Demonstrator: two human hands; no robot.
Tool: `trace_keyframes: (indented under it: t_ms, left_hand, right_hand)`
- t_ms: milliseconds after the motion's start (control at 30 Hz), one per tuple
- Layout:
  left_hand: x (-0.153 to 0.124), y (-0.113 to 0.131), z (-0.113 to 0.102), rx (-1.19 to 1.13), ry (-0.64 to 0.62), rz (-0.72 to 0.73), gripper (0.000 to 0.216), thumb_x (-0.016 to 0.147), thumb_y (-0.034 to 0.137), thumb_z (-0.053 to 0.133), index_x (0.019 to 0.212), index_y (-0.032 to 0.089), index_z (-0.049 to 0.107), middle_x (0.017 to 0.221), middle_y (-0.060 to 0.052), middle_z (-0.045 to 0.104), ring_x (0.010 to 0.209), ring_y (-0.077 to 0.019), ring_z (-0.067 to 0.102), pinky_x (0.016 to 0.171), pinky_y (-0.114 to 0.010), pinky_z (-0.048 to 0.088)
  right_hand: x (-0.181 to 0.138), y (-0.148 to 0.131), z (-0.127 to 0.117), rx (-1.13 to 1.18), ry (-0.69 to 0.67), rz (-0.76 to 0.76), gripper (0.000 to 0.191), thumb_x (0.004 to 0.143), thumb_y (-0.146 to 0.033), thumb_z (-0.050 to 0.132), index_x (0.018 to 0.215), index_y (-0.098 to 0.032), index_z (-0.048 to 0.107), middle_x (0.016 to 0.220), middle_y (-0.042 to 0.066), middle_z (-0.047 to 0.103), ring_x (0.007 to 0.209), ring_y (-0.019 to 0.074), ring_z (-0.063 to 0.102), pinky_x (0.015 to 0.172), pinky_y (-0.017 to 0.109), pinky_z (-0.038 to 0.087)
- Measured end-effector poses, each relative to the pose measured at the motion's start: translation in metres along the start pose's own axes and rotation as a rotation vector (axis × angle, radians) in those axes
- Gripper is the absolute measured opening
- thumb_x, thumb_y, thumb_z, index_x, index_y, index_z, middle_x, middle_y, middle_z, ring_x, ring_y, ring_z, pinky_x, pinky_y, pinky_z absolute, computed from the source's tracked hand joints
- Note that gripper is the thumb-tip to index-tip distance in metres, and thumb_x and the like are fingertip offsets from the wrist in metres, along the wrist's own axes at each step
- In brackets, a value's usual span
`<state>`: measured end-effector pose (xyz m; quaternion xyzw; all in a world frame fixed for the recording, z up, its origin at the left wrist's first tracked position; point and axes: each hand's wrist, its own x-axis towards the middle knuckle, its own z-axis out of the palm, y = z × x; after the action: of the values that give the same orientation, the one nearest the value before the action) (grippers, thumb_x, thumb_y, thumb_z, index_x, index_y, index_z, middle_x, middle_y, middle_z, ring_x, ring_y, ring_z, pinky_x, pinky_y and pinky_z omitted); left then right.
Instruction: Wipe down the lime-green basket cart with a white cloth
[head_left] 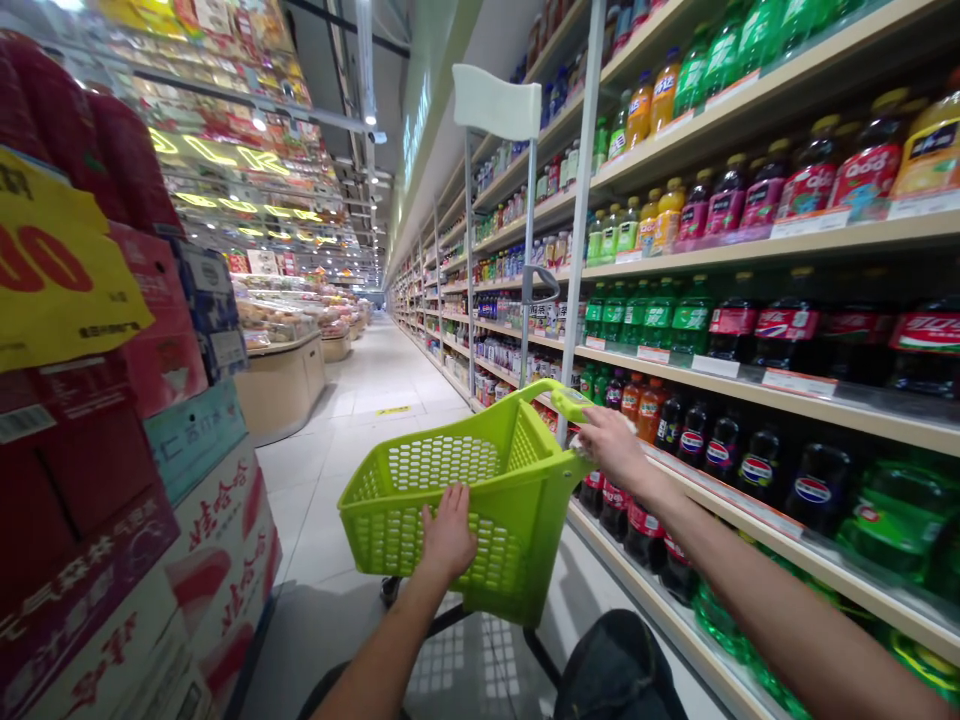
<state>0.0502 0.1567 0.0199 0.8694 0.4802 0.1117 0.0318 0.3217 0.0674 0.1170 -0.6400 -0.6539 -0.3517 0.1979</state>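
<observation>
A bright green plastic shopping cart (517,575) with a perforated basket stands in front of me, turned sideways. My left hand (450,535) rests against the near side of the basket, its fingers stretched out and reaching up to the rim. At the handle end, my right hand (611,445) is closed over a white cloth or tissue (576,442), pressed against the cart. Only edges of that white piece show around the fingers. No goods are visible inside the basket. Part of the cart's dark wheeled frame (536,655) shows below.
Shelves (750,375) packed with drink bottles run along the right. On the left rise stacked drink cartons (217,560) with a yellow price sign (64,265). A white panel on metal posts (496,102) stands behind the cart. Food displays (281,385) line the tiled aisle (382,375). My knee (619,665) is close to the cart.
</observation>
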Motion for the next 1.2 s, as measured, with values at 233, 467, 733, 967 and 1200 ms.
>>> trace_keyframes:
  t_ms: [233, 467, 733, 967, 1200]
  left_hand:
    - [-0.002, -0.002, -0.002, 0.050, -0.012, 0.009, 0.076, 0.064, 0.021, 0.041, 0.136, 0.014, 0.017, 0.146, -0.002, 0.011, 0.133, -0.0211, 0.011, 0.105, -0.054, 0.013]
    - [0.000, -0.001, -0.003, -0.003, -0.030, 0.010, 0.075, 0.065, 0.023, 0.043, 0.136, 0.015, 0.018, 0.146, -0.003, 0.013, 0.133, -0.0214, 0.011, 0.105, -0.054, 0.013]
    - [-0.003, 0.001, -0.004, -0.033, -0.034, 0.032, 0.075, 0.065, 0.027, 0.043, 0.136, 0.016, 0.020, 0.146, -0.003, 0.013, 0.133, -0.0228, 0.012, 0.105, -0.054, 0.011]
    - [-0.004, 0.008, 0.002, -0.075, -0.018, 0.065, 0.074, 0.065, 0.028, 0.043, 0.135, 0.017, 0.022, 0.146, -0.002, 0.013, 0.133, -0.0223, 0.012, 0.105, -0.055, 0.010]
    - [-0.005, 0.012, 0.006, -0.055, 0.010, 0.060, 0.072, 0.066, 0.026, 0.042, 0.135, 0.016, 0.022, 0.145, -0.003, 0.016, 0.133, -0.0210, 0.014, 0.105, -0.054, 0.011]
  right_hand:
    - [0.007, -0.078, 0.036, 0.148, -0.114, -0.137, 0.016, 0.067, -0.020, 0.058, 0.081, -0.017, 0.065, 0.108, 0.009, 0.057, 0.101, 0.0236, 0.047, 0.088, 0.037, 0.038]
    - [-0.011, -0.009, 0.014, 0.048, 0.032, 0.060, 0.020, 0.077, -0.014, 0.044, 0.079, -0.018, 0.064, 0.113, 0.011, 0.055, 0.108, 0.0246, 0.044, 0.091, 0.041, 0.034]
    - [-0.009, -0.063, 0.038, 0.113, -0.090, -0.168, 0.028, 0.075, -0.015, 0.048, 0.099, -0.017, 0.062, 0.116, 0.009, 0.056, 0.113, 0.0256, 0.041, 0.096, 0.044, 0.030]
    - [-0.014, -0.020, 0.023, -0.113, 0.110, 0.281, 0.022, 0.080, -0.020, 0.046, 0.093, -0.019, 0.064, 0.124, 0.013, 0.048, 0.115, 0.0316, 0.038, 0.092, 0.053, 0.029]
    - [-0.019, -0.087, 0.056, 0.043, -0.070, -0.162, 0.023, 0.078, -0.021, 0.050, 0.096, -0.020, 0.064, 0.119, 0.008, 0.053, 0.114, 0.0267, 0.041, 0.099, 0.044, 0.028]
